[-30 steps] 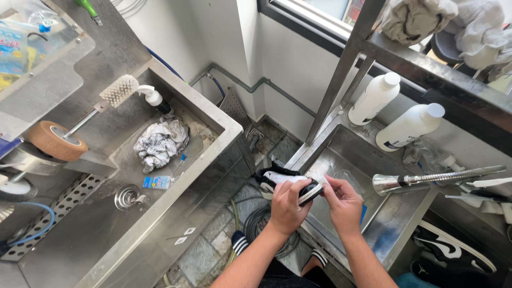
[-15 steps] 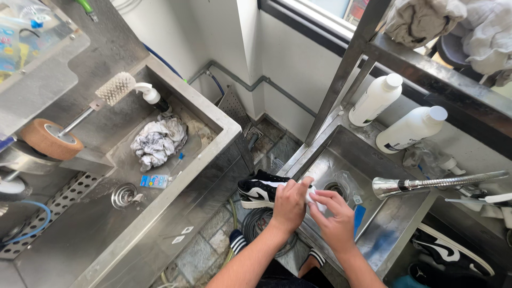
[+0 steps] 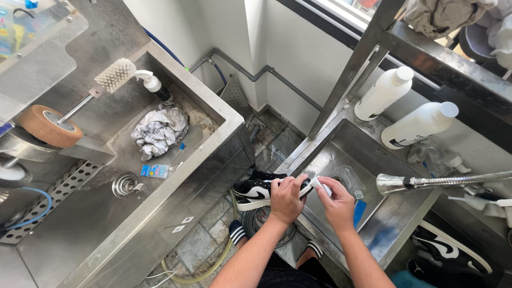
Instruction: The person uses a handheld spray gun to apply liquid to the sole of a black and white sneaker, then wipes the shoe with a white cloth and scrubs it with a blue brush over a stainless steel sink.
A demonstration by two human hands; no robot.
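**Hands work a sneaker at the sink's edge**

Left hand clasps the black-and-white sneaker over the tiled floor gap, against the right sink's rim. Right hand pinches a small white pad at its heel. Faucet head hangs close by.

Two bare forearms, no sleeves, watch or rings visible. Left hand and right hand ungloved. Dark shorts at lower frame edge. Black slide sandals with white stripes on both feet.
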